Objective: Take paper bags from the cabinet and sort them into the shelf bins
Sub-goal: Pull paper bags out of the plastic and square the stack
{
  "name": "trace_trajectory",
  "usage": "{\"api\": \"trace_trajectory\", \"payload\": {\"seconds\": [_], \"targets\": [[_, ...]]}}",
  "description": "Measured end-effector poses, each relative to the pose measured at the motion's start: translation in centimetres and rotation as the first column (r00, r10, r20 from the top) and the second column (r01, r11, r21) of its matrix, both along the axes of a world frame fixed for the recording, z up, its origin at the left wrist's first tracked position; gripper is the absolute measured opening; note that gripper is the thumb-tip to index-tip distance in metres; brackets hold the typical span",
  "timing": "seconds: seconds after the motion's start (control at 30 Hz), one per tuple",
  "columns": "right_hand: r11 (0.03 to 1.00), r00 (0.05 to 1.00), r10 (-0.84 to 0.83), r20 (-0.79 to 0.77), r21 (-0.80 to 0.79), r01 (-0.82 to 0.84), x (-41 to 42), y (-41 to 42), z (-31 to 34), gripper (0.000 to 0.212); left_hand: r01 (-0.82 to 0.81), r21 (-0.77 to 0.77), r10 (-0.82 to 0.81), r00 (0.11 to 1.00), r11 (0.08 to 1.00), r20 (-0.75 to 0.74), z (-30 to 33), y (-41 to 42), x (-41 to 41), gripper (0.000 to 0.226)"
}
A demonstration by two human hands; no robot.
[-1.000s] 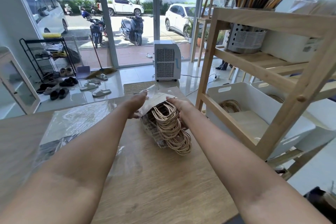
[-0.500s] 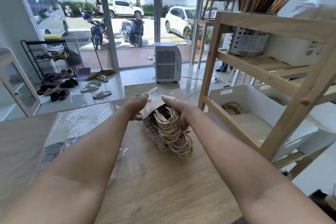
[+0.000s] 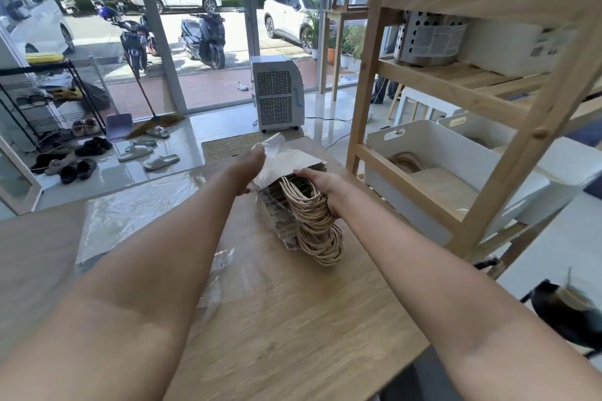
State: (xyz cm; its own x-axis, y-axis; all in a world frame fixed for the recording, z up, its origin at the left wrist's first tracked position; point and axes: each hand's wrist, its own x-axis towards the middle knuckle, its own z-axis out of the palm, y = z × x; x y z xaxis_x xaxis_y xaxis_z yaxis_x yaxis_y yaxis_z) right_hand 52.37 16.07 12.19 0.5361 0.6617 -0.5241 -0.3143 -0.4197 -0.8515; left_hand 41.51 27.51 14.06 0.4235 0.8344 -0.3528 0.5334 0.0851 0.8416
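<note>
The step in hand looks like unwrapping: a bundle of paper bags (image 3: pixel 293 205) lies on the wooden counter (image 3: pixel 293 319), half out of its clear plastic wrap (image 3: pixel 273 153). The left hand (image 3: pixel 249 169) pinches the wrap at the far end of the bundle. The right hand (image 3: pixel 325 187) is closed around the bags' twine handles (image 3: pixel 317 231), near their top. Next, I judge, the wrap must come off without tearing the bags, and then the bundle has to be carried right to the white bin (image 3: pixel 456 172) on the wooden shelf (image 3: pixel 521 127), which already holds similar bags. Another sheet of plastic (image 3: pixel 136 208) lies flat on the counter to the left. Beyond the counter are a tiled floor, a white air cooler (image 3: pixel 277 94), and glass doors facing a street.
</note>
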Motion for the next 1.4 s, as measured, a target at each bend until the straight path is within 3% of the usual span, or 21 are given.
{"api": "trace_trajectory", "payload": {"seconds": [0.17, 0.27, 0.43, 0.53, 0.67, 0.8, 0.9, 1.0, 1.13, 1.27, 1.4], "targets": [[0.992, 0.998, -0.055, 0.030, 0.114, 0.051, 0.7, -2.4, -0.3, 0.079, 0.043, 0.137, -0.038, 0.999, 0.990, -0.036, 0.3, -1.2, 0.3, 0.062], [0.980, 0.999, -0.017, 0.049, 0.201, 0.007, 1.6, -4.8, 0.2, 0.063, 0.075, 0.234, -0.056, 0.994, 0.969, -0.090, 0.5, -2.2, 0.5, 0.061], [0.963, 0.988, 0.130, 0.087, 0.225, -0.146, 4.2, -9.9, 1.2, 0.022, 0.150, 0.365, -0.069, 0.972, 0.919, -0.225, 1.2, -4.1, 1.6, 0.077], [0.943, 0.963, 0.202, 0.180, 0.229, -0.241, 6.4, -14.0, 2.2, 0.016, 0.222, 0.501, -0.077, 0.953, 0.836, -0.294, 2.5, -6.8, 3.2, 0.086], [0.940, 0.928, 0.229, 0.295, 0.180, -0.289, 9.6, -19.6, 2.9, 0.030, 0.369, 0.559, -0.206, 0.920, 0.743, -0.334, 4.7, -10.5, 5.4, 0.080], [0.943, 0.861, 0.206, 0.465, 0.140, -0.301, 12.6, -24.7, 2.4, 0.040, 0.571, 0.438, -0.395, 0.811, 0.695, -0.431, 7.0, -15.0, 7.8, 0.103], [0.943, 0.681, 0.242, 0.691, -0.002, -0.333, 13.5, -27.1, 1.7, 0.062, 0.719, 0.365, -0.437, 0.666, 0.592, -0.604, 6.5, -18.2, 9.4, 0.121], [0.910, 0.517, 0.321, 0.794, -0.107, -0.400, 13.7, -28.6, 0.9, 0.091, 0.792, 0.358, -0.387, 0.570, 0.495, -0.725, 5.3, -20.5, 10.3, 0.132], [0.868, 0.375, 0.382, 0.845, -0.190, -0.459, 13.4, -30.1, -0.2, 0.097, 0.841, 0.321, -0.380, 0.495, 0.435, -0.781, 3.6, -21.6, 10.3, 0.137], [0.844, 0.292, 0.466, 0.836, -0.320, -0.431, 13.2, -31.0, -1.3, 0.106, 0.864, 0.329, -0.360, 0.466, 0.381, -0.808, 2.4, -22.3, 10.1, 0.113], [0.844, 0.365, 0.500, 0.785, -0.348, -0.409, 13.0, -31.1, -1.6, 0.103, 0.853, 0.349, -0.355, 0.488, 0.389, -0.797, 0.7, -22.6, 9.4, 0.090]]}}
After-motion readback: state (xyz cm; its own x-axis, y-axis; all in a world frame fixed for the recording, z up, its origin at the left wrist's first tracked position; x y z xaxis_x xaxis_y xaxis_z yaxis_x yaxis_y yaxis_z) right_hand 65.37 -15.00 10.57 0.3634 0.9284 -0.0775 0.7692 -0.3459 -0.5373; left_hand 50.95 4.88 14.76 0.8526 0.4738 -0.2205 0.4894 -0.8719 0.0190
